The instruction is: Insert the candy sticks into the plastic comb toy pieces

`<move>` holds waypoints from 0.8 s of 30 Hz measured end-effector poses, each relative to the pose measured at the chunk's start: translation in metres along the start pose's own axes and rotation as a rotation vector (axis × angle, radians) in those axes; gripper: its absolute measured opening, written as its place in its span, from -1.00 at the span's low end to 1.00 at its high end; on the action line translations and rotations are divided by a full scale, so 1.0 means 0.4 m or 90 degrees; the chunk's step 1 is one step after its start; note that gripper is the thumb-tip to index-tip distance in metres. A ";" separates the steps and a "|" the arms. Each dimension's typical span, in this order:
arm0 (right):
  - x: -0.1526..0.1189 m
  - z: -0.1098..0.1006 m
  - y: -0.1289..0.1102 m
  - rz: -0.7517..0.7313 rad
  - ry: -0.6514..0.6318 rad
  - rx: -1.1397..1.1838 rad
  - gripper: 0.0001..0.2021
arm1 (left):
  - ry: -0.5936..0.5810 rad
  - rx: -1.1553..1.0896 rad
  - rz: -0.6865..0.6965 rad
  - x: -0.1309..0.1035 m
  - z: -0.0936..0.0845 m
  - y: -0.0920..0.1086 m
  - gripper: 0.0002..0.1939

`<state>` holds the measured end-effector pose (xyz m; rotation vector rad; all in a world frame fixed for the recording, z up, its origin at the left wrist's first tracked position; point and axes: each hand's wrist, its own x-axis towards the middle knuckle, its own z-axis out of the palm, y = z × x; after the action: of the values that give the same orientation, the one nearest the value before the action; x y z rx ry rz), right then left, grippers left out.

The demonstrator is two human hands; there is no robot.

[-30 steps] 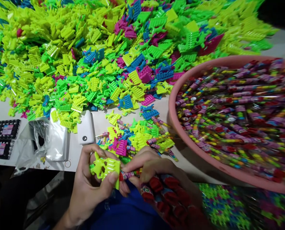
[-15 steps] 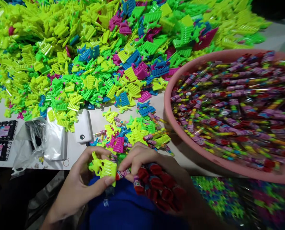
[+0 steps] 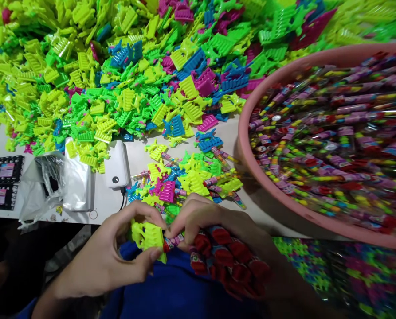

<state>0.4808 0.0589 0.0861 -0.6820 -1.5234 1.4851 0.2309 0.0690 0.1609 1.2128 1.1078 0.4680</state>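
Observation:
My left hand (image 3: 118, 252) pinches a yellow plastic toy piece (image 3: 147, 237) with animal-like shapes and a ridged panel. Against its right edge sits the red end of a candy tube (image 3: 174, 241) with a pink and white label. My right hand (image 3: 214, 217) grips that tube between thumb and forefinger. In the same palm is a bundle of similar tubes with red ends (image 3: 231, 259); their far ends are hidden by the hand. Just beyond my hands lies a small heap of toy pieces mixed with tubes, among them a magenta piece (image 3: 166, 190).
A large pile of yellow, green, blue and magenta plastic pieces (image 3: 124, 102) covers the back. At right, a pink basin (image 3: 251, 146) holds many candy tubes. A white power bank (image 3: 116, 166) with a cable, clear plastic bags (image 3: 78, 186) and black packs (image 3: 1, 195) lie at left.
The view has shifted slightly, so the basin appears farther right and higher. My left forefinger now curls over the top of the yellow piece, closer to the tube; both hands keep their holds.

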 end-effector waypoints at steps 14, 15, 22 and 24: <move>0.006 0.010 0.007 -0.003 -0.010 0.029 -0.74 | -0.017 0.004 0.046 -0.007 -0.012 -0.011 -0.75; 0.007 0.010 0.006 -0.005 -0.010 0.029 -0.76 | -0.018 0.004 0.042 -0.007 -0.012 -0.012 -0.76; -0.001 0.013 0.012 0.013 -0.007 0.025 -0.77 | -0.022 -0.003 0.034 -0.008 -0.013 -0.012 -0.78; -0.001 0.014 0.014 0.013 -0.006 0.015 -0.71 | -0.020 0.006 0.035 -0.008 -0.013 -0.014 -0.78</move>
<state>0.4752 0.0565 0.0811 -0.6795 -1.5078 1.5210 0.2235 0.0670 0.1575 1.2577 1.0530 0.4839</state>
